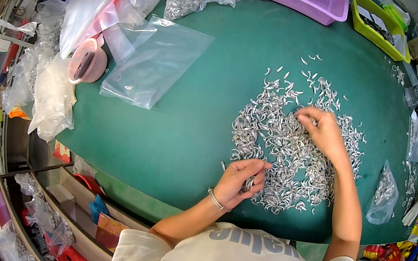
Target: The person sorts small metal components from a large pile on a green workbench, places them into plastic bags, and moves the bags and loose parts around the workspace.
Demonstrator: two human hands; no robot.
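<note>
The left hand (241, 180) grips a few metal pieces (290, 145) at the pile's near edge. The right hand (322, 129) pinches pieces mid-pile (its fingertips hide them).

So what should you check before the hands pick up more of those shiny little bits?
1. Left hand has a grip on a small bunch of curved silver metal pieces: ok.
2. Right hand is on the big heap of silver metal pieces, fingers pinching at it: ok.
3. Heap sits fully on the green table mat, away from the edge: ok.
4. Empty clear plastic bag lies flat to the person's left, within reach: ok.
5. Whether the pieces are sharp: cannot tell.
</note>
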